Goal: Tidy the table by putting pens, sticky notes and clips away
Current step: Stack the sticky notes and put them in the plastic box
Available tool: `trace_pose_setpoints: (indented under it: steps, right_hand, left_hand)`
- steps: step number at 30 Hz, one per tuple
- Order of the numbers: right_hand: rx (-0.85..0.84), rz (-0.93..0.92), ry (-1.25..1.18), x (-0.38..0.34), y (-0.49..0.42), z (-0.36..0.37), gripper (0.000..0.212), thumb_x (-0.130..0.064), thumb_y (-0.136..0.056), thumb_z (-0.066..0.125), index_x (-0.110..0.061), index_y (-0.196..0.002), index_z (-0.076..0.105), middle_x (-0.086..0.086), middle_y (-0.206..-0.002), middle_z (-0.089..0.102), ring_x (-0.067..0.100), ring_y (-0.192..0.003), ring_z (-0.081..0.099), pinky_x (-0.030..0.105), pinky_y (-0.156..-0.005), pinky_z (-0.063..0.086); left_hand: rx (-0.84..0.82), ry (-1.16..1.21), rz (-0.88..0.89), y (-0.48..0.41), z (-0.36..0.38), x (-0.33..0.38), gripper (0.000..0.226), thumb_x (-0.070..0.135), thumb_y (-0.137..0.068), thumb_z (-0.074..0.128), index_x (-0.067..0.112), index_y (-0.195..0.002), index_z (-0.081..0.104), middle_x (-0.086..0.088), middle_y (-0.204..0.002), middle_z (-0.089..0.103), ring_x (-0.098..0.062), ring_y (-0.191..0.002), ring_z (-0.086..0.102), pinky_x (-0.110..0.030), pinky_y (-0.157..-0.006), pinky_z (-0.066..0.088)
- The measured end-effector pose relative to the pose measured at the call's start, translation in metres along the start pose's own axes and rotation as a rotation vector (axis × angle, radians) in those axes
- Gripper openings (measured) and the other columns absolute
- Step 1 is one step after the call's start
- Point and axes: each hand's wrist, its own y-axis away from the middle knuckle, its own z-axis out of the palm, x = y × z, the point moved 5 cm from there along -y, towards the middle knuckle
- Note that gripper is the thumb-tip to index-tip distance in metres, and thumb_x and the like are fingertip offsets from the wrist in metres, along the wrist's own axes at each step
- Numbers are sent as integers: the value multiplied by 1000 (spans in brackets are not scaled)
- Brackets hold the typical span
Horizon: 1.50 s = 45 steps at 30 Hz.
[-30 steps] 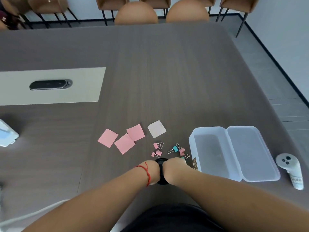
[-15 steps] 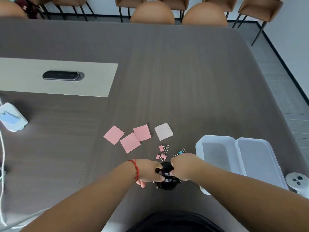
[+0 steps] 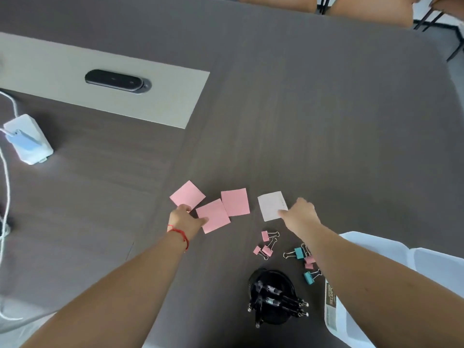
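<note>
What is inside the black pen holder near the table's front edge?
The black pen holder holds several black pens, tips pointing right. Anything beneath the pens is covered.

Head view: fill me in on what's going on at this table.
A person is tidying a dark wood-grain table with bare hands. The left hand touches the pink square sticky notes; the right hand reaches onto the pale white sticky note. Black pens already stand in a round black pen holder near the person. Pink and teal binder clips lie loose on the table, beside a clear plastic box that is partly hidden by the right arm.
</note>
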Motion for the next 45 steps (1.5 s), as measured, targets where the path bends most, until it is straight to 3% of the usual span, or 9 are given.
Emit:
trace_pose_setpoints:
  steps: [6,13,19,24,29,33,36,42,45]
  right_hand:
    - [119,93,1,-10,-31,25,77,-41,-76,71,-10,-137,36,11,-138,46,32,-127,44,47,-98,42]
    - [139,-89,-221,-17,-41,16,21,-36,-89,53,-16,-82,50,1,-75,58,22,-63,53,30,-55,40]
    - [159,-376,-399,-72,-10,25,25,-41,-95,48,-19,-90,59,-11,-79,59,7,-72,53,20,-58,37]
    - [44,-312,-76,-84,-20,76,28,-35,-87,53,-23,-63,46,-2,-78,48,22,-68,52,28,-50,35]
    - [140,-271,47,-83,-18,88,19,-29,-86,56,-12,-94,56,5,-96,55,30,-90,59,40,-74,52]
    - [10,-101,-128,-81,-21,92,26,-19,-83,58,-14,-105,45,1,-89,58,28,-82,62,34,-64,48]
    - [-111,-113,-208,-80,-20,90,19,-22,-85,56,-18,-104,56,-3,-87,60,22,-76,59,28,-60,43]
    - [-182,-230,-419,-101,-6,75,29,-31,-87,58,-4,-95,64,3,-79,57,21,-68,48,29,-59,36]
    - [-301,-242,-413,-110,2,82,25,-30,-88,60,-8,-99,67,4,-89,62,22,-76,52,31,-66,41]
  left_hand:
    - [151,-170,81,-6,24,3,55,26,-78,70,22,-125,42,-8,-121,46,-30,-117,43,-37,-81,43]
    - [126,-177,54,-22,24,1,32,16,-80,66,14,-108,49,-6,-109,43,-30,-107,44,-37,-80,45]
    - [177,-154,168,-26,21,-4,15,9,-84,52,18,-74,45,-1,-81,50,-28,-79,50,-29,-59,36]
    - [349,110,257,-17,-12,7,11,10,-89,56,12,-87,45,6,-70,47,-23,-67,47,-28,-54,36]
    - [363,119,73,-45,-43,-4,32,14,-88,54,10,-119,48,0,-78,60,-23,-69,54,-27,-53,38]
    - [295,-71,-21,-57,-36,-13,37,32,-78,68,14,-108,56,-12,-114,54,-34,-110,51,-38,-83,45]
    - [303,-110,-125,-56,-33,-8,51,32,-75,74,11,-117,53,-13,-126,40,-34,-123,37,-35,-83,38]
    - [211,-101,-141,-74,-27,1,29,10,-70,61,2,-98,64,-21,-104,69,-39,-92,65,-32,-68,50]
    - [210,-21,-132,-68,-20,5,32,3,-79,55,-1,-111,54,-16,-110,66,-38,-96,63,-34,-73,46]
